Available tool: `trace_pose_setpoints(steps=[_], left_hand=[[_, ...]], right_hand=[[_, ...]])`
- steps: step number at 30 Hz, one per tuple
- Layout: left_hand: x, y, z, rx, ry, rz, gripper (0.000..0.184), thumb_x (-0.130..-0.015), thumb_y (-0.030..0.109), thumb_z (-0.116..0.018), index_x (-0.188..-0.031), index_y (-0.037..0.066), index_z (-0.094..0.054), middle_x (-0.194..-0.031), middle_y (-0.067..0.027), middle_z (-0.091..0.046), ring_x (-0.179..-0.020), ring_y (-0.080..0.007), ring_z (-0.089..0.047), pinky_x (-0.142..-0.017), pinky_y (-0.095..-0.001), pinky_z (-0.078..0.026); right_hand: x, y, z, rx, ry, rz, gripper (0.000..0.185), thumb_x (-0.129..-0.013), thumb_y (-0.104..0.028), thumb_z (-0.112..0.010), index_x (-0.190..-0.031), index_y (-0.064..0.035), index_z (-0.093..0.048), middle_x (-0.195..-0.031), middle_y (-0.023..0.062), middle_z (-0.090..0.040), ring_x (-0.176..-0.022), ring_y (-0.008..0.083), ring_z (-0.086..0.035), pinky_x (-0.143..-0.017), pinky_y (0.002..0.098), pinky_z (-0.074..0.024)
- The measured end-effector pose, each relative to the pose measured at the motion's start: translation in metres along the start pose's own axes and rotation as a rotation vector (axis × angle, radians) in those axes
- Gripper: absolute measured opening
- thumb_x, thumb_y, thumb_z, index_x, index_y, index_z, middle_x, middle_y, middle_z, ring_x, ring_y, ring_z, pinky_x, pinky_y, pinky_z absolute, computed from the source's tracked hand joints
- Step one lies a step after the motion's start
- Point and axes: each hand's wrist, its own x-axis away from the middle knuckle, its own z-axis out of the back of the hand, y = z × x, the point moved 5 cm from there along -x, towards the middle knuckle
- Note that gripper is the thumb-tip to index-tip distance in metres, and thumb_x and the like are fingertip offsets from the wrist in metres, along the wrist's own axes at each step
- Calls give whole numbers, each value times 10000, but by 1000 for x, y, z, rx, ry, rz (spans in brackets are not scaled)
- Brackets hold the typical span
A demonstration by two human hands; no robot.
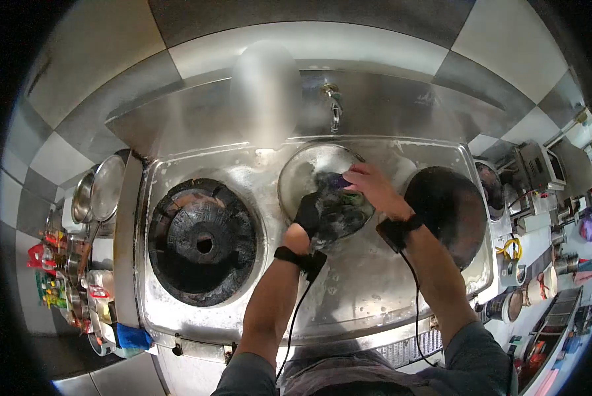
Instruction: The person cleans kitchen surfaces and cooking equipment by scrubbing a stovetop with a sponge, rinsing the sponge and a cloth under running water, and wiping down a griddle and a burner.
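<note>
A round metal basin or pan [289,173] sits in the middle of the steel stove top, below the faucet. Inside it lies a wet, dark item [339,221] with greyish suds; its exact kind is unclear. My left hand [307,212], dark as if gloved or covered, reaches over the left part of the dark item, its fingers hard to make out. My right hand [368,185] is bare, with its fingers closed round a small dark purple thing [337,180] at the basin's upper right. Both wrists wear black straps with cables.
A black burner ring [203,241] is on the left, and a dark wok [446,214] on the right. The faucet [334,109] stands at the back wall. Strainers [106,188] and bottles crowd the far left; buckets [507,306] and shelves stand at the right.
</note>
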Motion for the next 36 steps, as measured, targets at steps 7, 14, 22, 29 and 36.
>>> trace_pose_setpoints(steps=[7, 14, 22, 29, 36], left_hand=[[2, 28, -5, -484, 25, -284, 291, -981, 69, -604, -1257, 14, -679, -1165, -144, -732, -1048, -261, -695, -933, -371, -541], [83, 89, -91, -184, -125, -230, 302, -1043, 139, -559, -1293, -7, -645, -1168, -159, -708, -1060, -245, -686, -939, -390, -554], [154, 62, -163, 361, -311, 277, 401, -1040, 168, -527, -1439, 152, -566, -1382, -92, -599, -1245, -313, -588, -1037, -415, -495], [168, 73, -178, -57, -586, -83, 409, -981, 90, -604, -1389, 115, -586, -1290, -102, -648, -1185, -284, -630, -1042, -421, -495], [149, 119, -188, -238, -760, 193, 402, -940, 23, -659, -1338, 41, -603, -1241, -108, -670, -1164, -187, -626, -1007, -350, -512]], right_hand=[[59, 33, 34, -546, -155, -153, 235, -1026, -236, -615, -1062, -4, -610, -952, 36, -611, -926, 143, -623, -853, 310, -540], [151, 112, 36, -169, 70, -216, 300, -1087, -188, -491, -1346, -46, -543, -1297, 109, -596, -1186, 244, -590, -1061, 436, -468], [192, 100, 36, 455, 270, -268, 371, -1038, -313, -548, -1233, -14, -649, -1180, 226, -690, -1075, 386, -662, -921, 458, -514], [233, 94, 36, 461, -155, 139, 289, -967, -169, -606, -1240, -75, -619, -1297, 204, -611, -1203, 401, -584, -1016, 500, -471], [286, 24, 67, 759, -352, 398, 776, -834, -67, -706, -1543, -126, -394, -1466, 205, -458, -1248, 415, -535, -1097, 482, -442]])
